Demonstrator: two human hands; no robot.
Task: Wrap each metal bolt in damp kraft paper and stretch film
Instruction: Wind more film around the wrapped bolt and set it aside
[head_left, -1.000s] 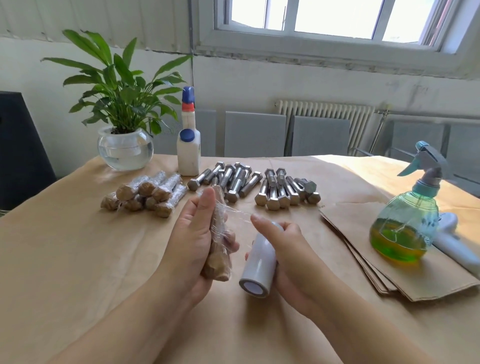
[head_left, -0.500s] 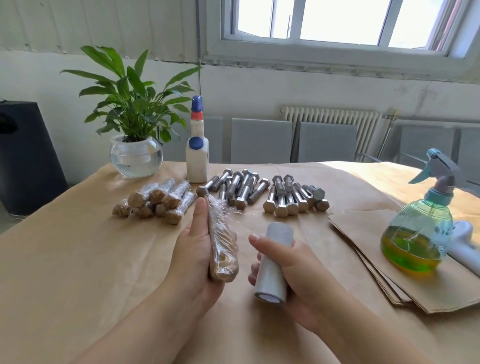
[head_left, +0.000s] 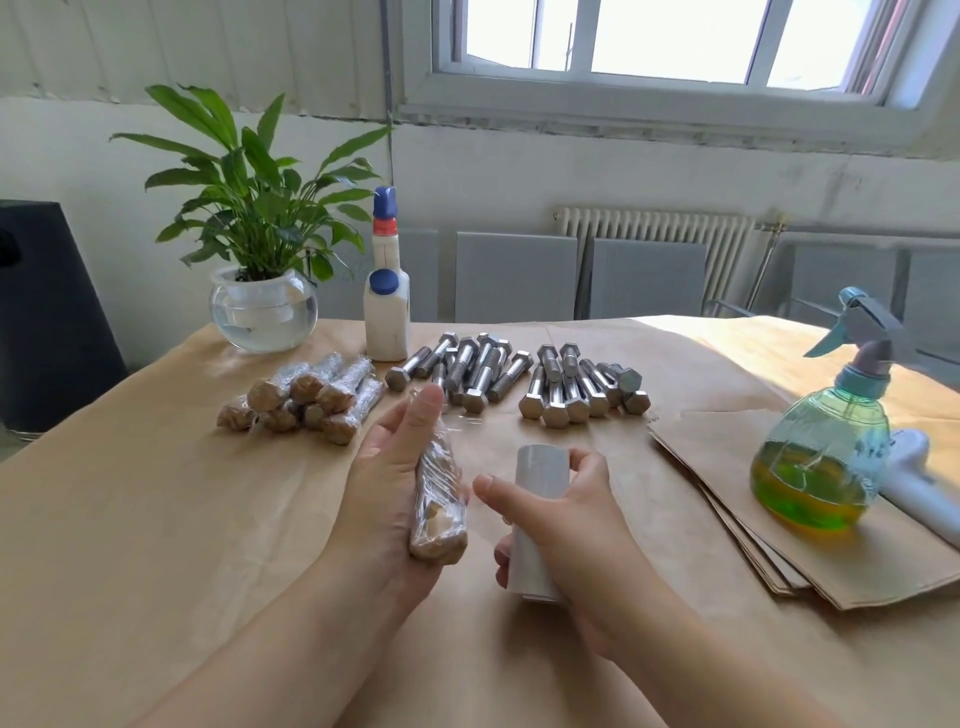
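Two hands (head_left: 387, 499), no legible labels

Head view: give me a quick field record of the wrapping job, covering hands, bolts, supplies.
left hand: holds a wrapped bolt, film already around it
right hand: grips the film roll, upright
film link between roll and bolt: cannot tell
done pile: wrapped bolts, far left, beside the plant
bare bolts: heap at far centre, still many
paper sheets: stacked on the right
spray bottle: stands on the sheets, green liquid
white bottle: upright behind the bolts
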